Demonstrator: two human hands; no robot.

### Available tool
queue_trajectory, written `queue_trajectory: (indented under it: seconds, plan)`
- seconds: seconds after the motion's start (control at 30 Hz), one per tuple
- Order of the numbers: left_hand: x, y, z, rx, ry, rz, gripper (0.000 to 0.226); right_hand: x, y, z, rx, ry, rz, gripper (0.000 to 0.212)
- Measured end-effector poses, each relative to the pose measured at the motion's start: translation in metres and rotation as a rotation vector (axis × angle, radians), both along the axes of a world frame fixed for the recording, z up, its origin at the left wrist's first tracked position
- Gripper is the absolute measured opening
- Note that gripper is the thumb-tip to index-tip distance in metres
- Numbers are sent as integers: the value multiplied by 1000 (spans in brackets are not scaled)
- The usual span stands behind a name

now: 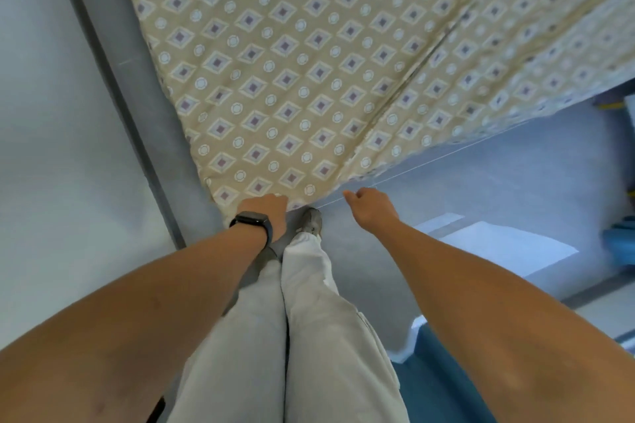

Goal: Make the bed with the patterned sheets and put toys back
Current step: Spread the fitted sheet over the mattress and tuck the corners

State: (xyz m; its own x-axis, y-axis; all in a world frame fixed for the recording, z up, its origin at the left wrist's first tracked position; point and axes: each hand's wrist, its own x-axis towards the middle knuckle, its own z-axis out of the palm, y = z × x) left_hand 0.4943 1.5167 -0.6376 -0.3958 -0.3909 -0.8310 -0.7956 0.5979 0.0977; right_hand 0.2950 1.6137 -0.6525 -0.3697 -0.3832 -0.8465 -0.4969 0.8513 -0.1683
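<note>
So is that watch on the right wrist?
No, the dark watch sits on the left wrist, just behind the left hand at the corner of the patterned sheet.

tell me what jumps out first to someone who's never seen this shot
The patterned sheet, beige with diamonds and circles, fills the upper middle, a long crease running diagonally through it. At its near corner the left hand, with a dark smartwatch on the wrist, grips the fabric, while the right hand hovers just beside the edge.

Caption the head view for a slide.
Left hand grips the patterned sheet at its corner; right hand pinches its edge.
</note>
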Motion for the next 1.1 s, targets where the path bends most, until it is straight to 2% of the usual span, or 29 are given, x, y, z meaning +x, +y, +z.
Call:
queue_trajectory:
  seconds: [0.13, 0.33, 0.47, 0.57, 0.77, 0.9, 1.0, 1.1]
  plan:
    - [-45, 18, 29, -46, 123, 10, 13, -32, 9, 44, -118, 106, 160, 42]
    - [-79, 58, 63, -63, 225, 208, 14, -69, 25, 85, -143, 201, 481, 38]
    - [-107, 67, 58, -110, 262, 308, 10, -119, 2, 76, -203, 237, 763, 38]
    - [-133, 76, 39, -172, 265, 414, 12, -162, -17, 53, -271, 296, 882, 40]
    - [-200, 93, -2, -216, 363, 478, 33, -206, -18, 3, -324, 306, 1062, 42]
    - [-240, 74, -46, -253, 485, 429, 53, -223, -40, -44, -416, 307, 1057, 51]
    - [-256, 48, -96, -384, 554, 342, 75, -245, -47, -94, -538, 392, 1070, 61]
    - [-255, 53, -149, -557, 495, 174, 103, -254, -30, -134, -789, 518, 1013, 63]
